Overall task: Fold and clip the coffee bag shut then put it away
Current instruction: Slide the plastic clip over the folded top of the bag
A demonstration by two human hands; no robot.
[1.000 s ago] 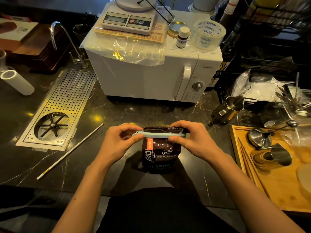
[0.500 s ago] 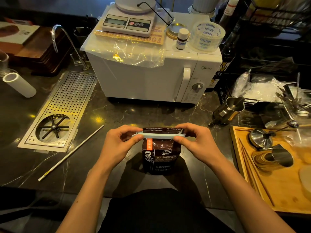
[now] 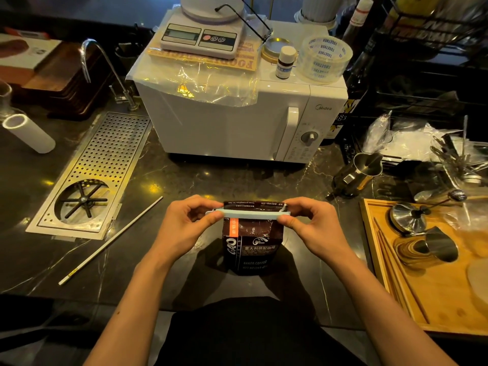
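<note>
Two hands pinch long pale-blue plastic clip (image 3: 248,214): left hand (image 3: 184,223), right hand (image 3: 310,224), one each end, squeezing folded top of dark brown coffee bag (image 3: 252,247) shut; bag stands on black counter (image 3: 184,180).

Both hands, left (image 3: 184,223) and right (image 3: 314,223), level, fingers pinched.

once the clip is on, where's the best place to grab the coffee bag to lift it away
Probably the coffee bag body just below the clip, one hand coming from its right side. It stands upright on the counter, its flat sides exposed, and the bar clip spans the folded top.
</note>
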